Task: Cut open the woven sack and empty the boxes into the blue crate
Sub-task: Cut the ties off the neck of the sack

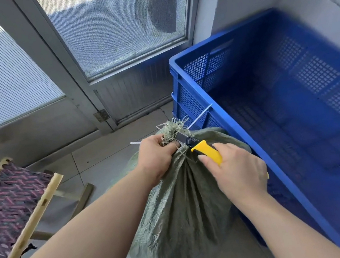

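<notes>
A grey-green woven sack [184,211] stands on the floor, its neck gathered and tied with a white cable tie [199,114]. My left hand [157,156] grips the bunched neck just below the frayed top. My right hand [235,168] holds a yellow utility knife [207,150], whose blade lies against the neck by the tie. The blue crate [202,83] stands right beside the sack, with nothing visible inside it. No boxes are in view; the sack hides its contents.
A folding stool with a purple woven seat [10,212] stands at the left. A metal-framed door with mesh glass [117,25] is behind. A grey wall rises behind the crate. Tiled floor [106,152] lies between stool and sack.
</notes>
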`<state>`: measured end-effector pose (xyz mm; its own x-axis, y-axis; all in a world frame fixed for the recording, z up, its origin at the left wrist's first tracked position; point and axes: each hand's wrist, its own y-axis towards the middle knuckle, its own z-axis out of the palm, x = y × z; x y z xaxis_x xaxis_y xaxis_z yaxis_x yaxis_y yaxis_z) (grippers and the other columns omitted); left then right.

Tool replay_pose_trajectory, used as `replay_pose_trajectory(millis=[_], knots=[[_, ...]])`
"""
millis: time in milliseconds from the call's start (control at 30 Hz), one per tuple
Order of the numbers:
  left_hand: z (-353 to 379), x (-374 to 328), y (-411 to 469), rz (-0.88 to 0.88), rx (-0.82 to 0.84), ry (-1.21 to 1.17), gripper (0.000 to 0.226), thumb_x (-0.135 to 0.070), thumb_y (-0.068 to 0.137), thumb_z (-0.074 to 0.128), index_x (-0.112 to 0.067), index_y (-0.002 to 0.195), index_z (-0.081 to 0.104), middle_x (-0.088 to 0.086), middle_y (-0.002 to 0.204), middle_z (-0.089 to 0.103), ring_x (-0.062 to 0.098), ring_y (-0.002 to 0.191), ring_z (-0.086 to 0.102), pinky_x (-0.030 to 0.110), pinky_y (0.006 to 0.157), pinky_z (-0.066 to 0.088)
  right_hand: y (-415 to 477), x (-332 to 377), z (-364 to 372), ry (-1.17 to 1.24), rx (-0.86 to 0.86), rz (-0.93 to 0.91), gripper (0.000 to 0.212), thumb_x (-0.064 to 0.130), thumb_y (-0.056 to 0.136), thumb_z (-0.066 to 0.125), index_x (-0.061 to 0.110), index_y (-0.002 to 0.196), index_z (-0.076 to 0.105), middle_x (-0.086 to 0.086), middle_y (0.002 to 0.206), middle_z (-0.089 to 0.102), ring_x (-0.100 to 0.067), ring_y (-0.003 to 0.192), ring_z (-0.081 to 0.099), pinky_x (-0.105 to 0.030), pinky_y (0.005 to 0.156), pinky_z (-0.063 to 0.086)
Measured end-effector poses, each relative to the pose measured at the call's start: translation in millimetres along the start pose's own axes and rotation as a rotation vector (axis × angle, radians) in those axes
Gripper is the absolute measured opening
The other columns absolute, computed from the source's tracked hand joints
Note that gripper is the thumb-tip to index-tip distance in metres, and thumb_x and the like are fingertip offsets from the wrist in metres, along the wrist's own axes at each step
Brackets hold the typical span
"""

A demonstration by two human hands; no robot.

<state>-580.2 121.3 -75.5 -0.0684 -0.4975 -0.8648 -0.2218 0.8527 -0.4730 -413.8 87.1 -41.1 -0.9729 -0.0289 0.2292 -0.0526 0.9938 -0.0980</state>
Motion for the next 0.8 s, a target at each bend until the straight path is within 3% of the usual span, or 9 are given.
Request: replay_pose_trajectory(millis=[67, 167, 233, 333, 500, 567, 700, 800], knots=[[-1, 0, 4, -0.002, -0.013, 0.072, 0.012, -0.014, 0.077, 0.075, -0.004, 0.083, 0.072, 0.008, 0.072, 0.068, 0.018, 0.064, 0.056, 0.039, 0.065, 0.052, -3, -1, 2, 0.002, -0.056, 0.008, 0.051, 0.063, 0.089, 0.042, 0.029, 0.124, 0.060, 0.009, 0.107, 0.068, -0.018, 0.097, 0.063, -0.029, 0.062, 0.028], [1, 0, 7, -0.049, -0.003, 0.141, 0.036, -0.024, 0.074, 0.076, 0.007, 0.088, 0.063, 0.013, 0.065, 0.055, 0.019, 0.054, 0.046, 0.033, 0.048, 0.040, -9, -4, 4, 0.026, -0.099, 0.056, 0.051, 0.063, 0.087, 0.047, 0.028, 0.121, 0.064, 0.008, 0.103, 0.070, -0.020, 0.092, 0.065, -0.028, 0.061, 0.028], [3, 0, 9, -0.031, -0.006, 0.174, 0.035, -0.028, 0.074, 0.075, 0.004, 0.082, 0.064, 0.009, 0.062, 0.055, 0.019, 0.051, 0.045, 0.030, 0.050, 0.039, -6, -4, 6, 0.038, -0.066, 0.094, 0.051, 0.065, 0.088, 0.043, 0.030, 0.120, 0.062, 0.009, 0.102, 0.068, -0.019, 0.091, 0.064, -0.029, 0.061, 0.028], [6, -4, 9, 0.042, -0.068, 0.218, 0.017, -0.019, 0.081, 0.070, -0.014, 0.066, 0.065, 0.000, 0.055, 0.057, 0.016, 0.051, 0.045, 0.027, 0.056, 0.041, 6, 1, 6, 0.067, -0.026, 0.116, 0.044, 0.066, 0.088, 0.042, 0.030, 0.102, 0.064, 0.009, 0.092, 0.066, -0.019, 0.083, 0.061, -0.030, 0.061, 0.030], [2, -9, 15, 0.163, -0.120, 0.413, 0.017, -0.018, 0.084, 0.064, -0.002, 0.085, 0.069, 0.017, 0.077, 0.069, 0.023, 0.066, 0.053, 0.035, 0.067, 0.048, 20, 7, 5, 0.276, 0.093, 0.220, 0.047, 0.067, 0.082, 0.050, 0.023, 0.076, 0.066, 0.007, 0.070, 0.063, -0.021, 0.073, 0.058, -0.032, 0.060, 0.034], [0, -11, 17, 0.164, -0.070, 0.428, 0.018, -0.020, 0.084, 0.065, -0.002, 0.087, 0.068, 0.016, 0.077, 0.069, 0.023, 0.066, 0.053, 0.034, 0.066, 0.047, 15, 6, 1, 0.271, 0.041, 0.202, 0.045, 0.066, 0.084, 0.049, 0.025, 0.083, 0.068, 0.008, 0.075, 0.065, -0.020, 0.074, 0.056, -0.031, 0.061, 0.030], [3, -14, 16, 0.111, -0.021, 0.488, 0.025, -0.023, 0.084, 0.065, 0.002, 0.084, 0.063, 0.009, 0.064, 0.055, 0.025, 0.057, 0.048, 0.027, 0.052, 0.037, 7, 1, -2, 0.089, -0.071, 0.105, 0.050, 0.064, 0.088, 0.045, 0.032, 0.124, 0.061, 0.009, 0.111, 0.068, -0.020, 0.100, 0.061, -0.029, 0.067, 0.029], [9, -20, 10, 0.183, -0.074, 0.627, 0.023, -0.018, 0.086, 0.059, 0.003, 0.078, 0.059, 0.010, 0.070, 0.054, 0.029, 0.069, 0.051, 0.027, 0.060, 0.033, 17, 1, 0, 0.035, -0.085, 0.075, 0.051, 0.062, 0.089, 0.045, 0.030, 0.126, 0.059, 0.007, 0.108, 0.067, -0.020, 0.098, 0.062, -0.029, 0.065, 0.028]])
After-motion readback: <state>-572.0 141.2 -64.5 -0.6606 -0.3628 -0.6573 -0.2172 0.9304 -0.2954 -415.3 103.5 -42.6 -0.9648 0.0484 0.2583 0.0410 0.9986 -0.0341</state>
